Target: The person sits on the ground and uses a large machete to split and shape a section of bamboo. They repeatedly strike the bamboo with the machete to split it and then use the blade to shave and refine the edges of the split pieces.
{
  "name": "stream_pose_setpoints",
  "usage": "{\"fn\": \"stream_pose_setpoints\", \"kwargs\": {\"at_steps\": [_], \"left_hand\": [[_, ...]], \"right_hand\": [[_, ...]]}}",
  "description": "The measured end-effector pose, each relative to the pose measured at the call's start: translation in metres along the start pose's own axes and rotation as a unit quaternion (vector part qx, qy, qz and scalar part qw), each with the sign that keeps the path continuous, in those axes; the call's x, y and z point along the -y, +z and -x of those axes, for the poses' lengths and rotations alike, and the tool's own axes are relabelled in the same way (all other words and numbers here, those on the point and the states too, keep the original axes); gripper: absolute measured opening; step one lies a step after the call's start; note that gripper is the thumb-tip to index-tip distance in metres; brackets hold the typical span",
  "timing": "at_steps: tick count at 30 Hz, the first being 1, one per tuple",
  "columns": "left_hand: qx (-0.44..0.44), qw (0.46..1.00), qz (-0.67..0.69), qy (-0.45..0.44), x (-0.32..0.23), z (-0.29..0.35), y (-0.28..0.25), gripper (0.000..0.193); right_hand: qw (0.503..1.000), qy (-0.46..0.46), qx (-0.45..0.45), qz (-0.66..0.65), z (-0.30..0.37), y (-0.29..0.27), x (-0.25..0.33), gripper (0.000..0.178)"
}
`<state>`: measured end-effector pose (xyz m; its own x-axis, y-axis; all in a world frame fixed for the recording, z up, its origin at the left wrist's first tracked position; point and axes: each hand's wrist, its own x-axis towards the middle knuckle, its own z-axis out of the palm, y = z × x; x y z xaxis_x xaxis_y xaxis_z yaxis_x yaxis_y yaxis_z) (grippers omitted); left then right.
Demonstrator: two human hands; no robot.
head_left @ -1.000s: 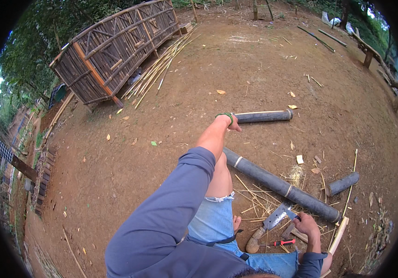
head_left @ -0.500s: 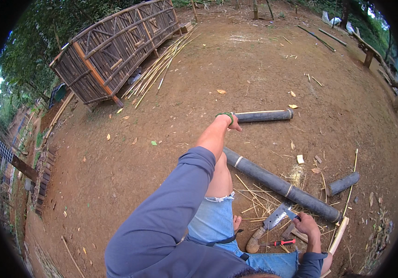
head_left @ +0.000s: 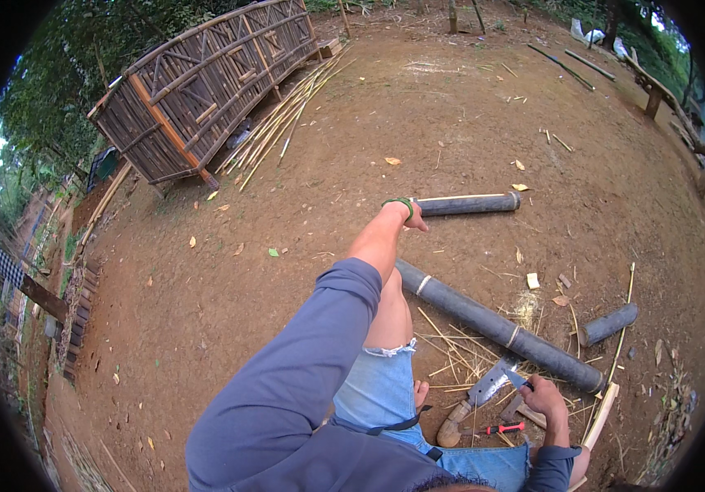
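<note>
With arm stretched forward, my left hand (head_left: 415, 216) grips the near-left end of a dark bamboo length (head_left: 471, 205) whose pale split edge shows along its top. A green band circles that wrist. By my bent leg, my right hand (head_left: 544, 395) is closed around a knife (head_left: 516, 379), its bluish blade pointing up and left. Under the blade lies a handsaw (head_left: 490, 384) with a curved wooden handle. A red-and-black handled tool (head_left: 504, 428) and a wooden-handled tool (head_left: 529, 412), partly covered by my hand, lie beside it.
A long dark bamboo pole (head_left: 492, 324) crosses the dirt before my legs. Right of it lie a short bamboo section (head_left: 608, 325) and a thin stick (head_left: 621, 324). Split strips (head_left: 451, 348) litter the ground. Farther off stand a bamboo-slat structure (head_left: 205, 90) and a pile of thin poles (head_left: 291, 111).
</note>
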<state>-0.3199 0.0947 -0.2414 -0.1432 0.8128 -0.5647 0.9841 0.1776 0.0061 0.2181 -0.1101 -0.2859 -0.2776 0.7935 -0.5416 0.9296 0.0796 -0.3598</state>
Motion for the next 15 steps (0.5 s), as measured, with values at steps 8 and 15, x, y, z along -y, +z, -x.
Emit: {"fn": "stream_pose_setpoints", "kwargs": {"at_steps": [8, 15], "left_hand": [[0.006, 1.0, 0.004, 0.001, -0.0022, -0.0027, -0.0018, 0.077], [0.009, 1.0, 0.009, -0.002, 0.0006, -0.0082, 0.0008, 0.077]], "right_hand": [[1.0, -0.006, -0.003, -0.002, -0.0013, 0.0013, -0.0034, 0.037], [1.0, -0.017, -0.005, -0.004, -0.0017, 0.0009, -0.0021, 0.036]]}}
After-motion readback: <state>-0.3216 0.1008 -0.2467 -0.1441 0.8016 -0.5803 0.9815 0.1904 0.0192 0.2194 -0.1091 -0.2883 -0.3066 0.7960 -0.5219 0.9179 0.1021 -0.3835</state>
